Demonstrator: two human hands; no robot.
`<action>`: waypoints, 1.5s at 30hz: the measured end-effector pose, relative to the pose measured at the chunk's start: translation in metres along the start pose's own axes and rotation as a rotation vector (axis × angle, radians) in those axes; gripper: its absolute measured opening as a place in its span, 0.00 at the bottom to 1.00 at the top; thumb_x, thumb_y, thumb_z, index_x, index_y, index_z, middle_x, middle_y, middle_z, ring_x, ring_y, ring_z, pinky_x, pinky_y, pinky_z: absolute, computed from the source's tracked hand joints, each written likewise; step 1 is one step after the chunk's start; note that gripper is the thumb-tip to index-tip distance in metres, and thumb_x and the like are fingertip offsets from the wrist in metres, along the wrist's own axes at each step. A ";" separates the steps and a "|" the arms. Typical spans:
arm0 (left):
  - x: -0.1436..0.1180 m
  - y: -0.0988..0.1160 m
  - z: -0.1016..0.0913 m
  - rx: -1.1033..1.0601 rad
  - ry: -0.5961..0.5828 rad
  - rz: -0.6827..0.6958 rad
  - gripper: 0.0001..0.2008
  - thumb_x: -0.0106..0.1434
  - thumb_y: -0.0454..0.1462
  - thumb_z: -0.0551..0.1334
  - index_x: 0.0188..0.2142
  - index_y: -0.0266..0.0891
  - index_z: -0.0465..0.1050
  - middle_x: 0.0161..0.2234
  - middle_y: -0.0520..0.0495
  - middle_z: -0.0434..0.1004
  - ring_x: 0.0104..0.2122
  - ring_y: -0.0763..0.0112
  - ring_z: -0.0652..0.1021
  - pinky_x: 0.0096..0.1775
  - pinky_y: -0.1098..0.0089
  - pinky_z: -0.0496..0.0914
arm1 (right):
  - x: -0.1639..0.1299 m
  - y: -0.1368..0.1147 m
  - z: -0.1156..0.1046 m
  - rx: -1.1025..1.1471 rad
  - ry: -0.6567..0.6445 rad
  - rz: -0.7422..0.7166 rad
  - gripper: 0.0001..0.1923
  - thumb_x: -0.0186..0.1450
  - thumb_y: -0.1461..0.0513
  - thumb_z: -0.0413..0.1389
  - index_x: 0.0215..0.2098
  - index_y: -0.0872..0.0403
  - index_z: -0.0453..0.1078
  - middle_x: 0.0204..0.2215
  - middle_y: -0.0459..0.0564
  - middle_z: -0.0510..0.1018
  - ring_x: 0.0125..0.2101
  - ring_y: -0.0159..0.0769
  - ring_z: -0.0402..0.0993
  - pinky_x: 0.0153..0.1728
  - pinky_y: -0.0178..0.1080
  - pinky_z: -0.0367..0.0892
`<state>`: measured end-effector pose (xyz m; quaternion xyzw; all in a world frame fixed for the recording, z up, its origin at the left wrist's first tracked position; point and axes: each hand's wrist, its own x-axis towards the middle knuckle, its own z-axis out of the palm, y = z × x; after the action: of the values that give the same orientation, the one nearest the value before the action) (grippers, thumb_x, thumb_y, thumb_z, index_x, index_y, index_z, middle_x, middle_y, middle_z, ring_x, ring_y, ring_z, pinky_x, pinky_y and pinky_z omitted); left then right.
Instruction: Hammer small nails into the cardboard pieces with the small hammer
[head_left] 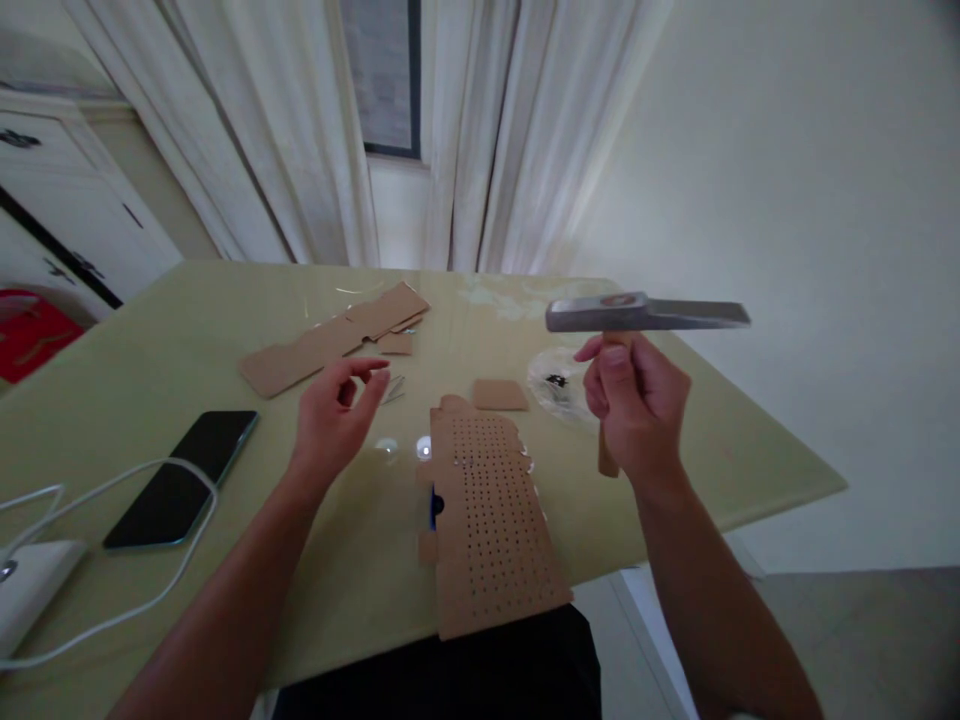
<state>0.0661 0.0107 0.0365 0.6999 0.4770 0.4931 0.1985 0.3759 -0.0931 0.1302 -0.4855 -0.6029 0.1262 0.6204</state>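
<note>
My right hand [637, 400] is wrapped around the wooden handle of a hammer [615, 313], raised above the table with its metal head level. To the left, my left hand [337, 415] has its fingers curled, thumb and index tips close together; anything between them is too small to make out. A few thin nails [394, 388] lie beside those fingertips. Between my hands lies a brown cardboard sheet [499, 510] with rows of punched holes, its near end reaching the table edge. Small nails or pins show near its upper part, too small to tell exactly.
A clear plastic bag [555, 385] with small black pieces lies near my right hand. Behind are a small cardboard piece [500, 395] and a long folded cardboard strip [322, 355]. On the left are a phone [184, 480], a white cable [169, 590] and a power strip [37, 590].
</note>
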 end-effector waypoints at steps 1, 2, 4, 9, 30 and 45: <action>0.005 -0.014 -0.003 0.100 0.049 -0.051 0.14 0.74 0.45 0.64 0.48 0.40 0.84 0.34 0.50 0.79 0.25 0.71 0.68 0.30 0.67 0.64 | 0.004 0.007 0.005 0.086 0.063 -0.007 0.19 0.80 0.46 0.58 0.39 0.50 0.74 0.20 0.37 0.60 0.17 0.28 0.51 0.18 0.35 0.47; 0.009 -0.027 -0.004 0.214 0.061 -0.086 0.14 0.73 0.44 0.64 0.47 0.40 0.84 0.36 0.47 0.81 0.27 0.68 0.71 0.34 0.65 0.68 | 0.009 0.013 0.011 0.147 0.119 -0.015 0.19 0.79 0.46 0.59 0.38 0.50 0.74 0.19 0.37 0.60 0.17 0.27 0.50 0.17 0.34 0.46; 0.012 -0.050 -0.004 0.431 0.038 -0.139 0.15 0.71 0.41 0.62 0.49 0.38 0.85 0.42 0.41 0.84 0.36 0.58 0.79 0.45 0.59 0.73 | 0.016 0.027 0.022 0.213 0.191 -0.029 0.19 0.77 0.46 0.62 0.37 0.51 0.73 0.19 0.36 0.59 0.15 0.26 0.48 0.15 0.33 0.46; 0.005 -0.077 0.007 0.697 -0.144 -0.142 0.23 0.75 0.41 0.55 0.59 0.36 0.83 0.59 0.31 0.82 0.58 0.41 0.78 0.61 0.45 0.70 | 0.014 0.053 0.038 0.236 0.258 -0.024 0.20 0.76 0.45 0.62 0.36 0.51 0.74 0.18 0.35 0.59 0.14 0.26 0.49 0.14 0.32 0.46; 0.006 -0.067 -0.011 0.901 -0.330 -0.274 0.17 0.75 0.44 0.53 0.46 0.40 0.79 0.46 0.32 0.84 0.49 0.41 0.82 0.53 0.47 0.76 | -0.001 0.068 0.020 0.371 0.342 -0.052 0.17 0.78 0.49 0.61 0.36 0.50 0.75 0.18 0.37 0.56 0.15 0.27 0.46 0.13 0.32 0.44; -0.001 -0.009 0.000 0.193 -0.085 -0.110 0.14 0.76 0.44 0.61 0.55 0.44 0.79 0.47 0.44 0.85 0.45 0.59 0.83 0.50 0.59 0.77 | -0.004 0.068 0.027 0.344 0.318 -0.094 0.17 0.78 0.48 0.61 0.36 0.49 0.75 0.18 0.37 0.56 0.15 0.28 0.48 0.13 0.33 0.44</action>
<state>0.0621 0.0138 0.0288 0.7087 0.5512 0.4032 0.1771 0.3808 -0.0501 0.0716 -0.3581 -0.4889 0.1200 0.7863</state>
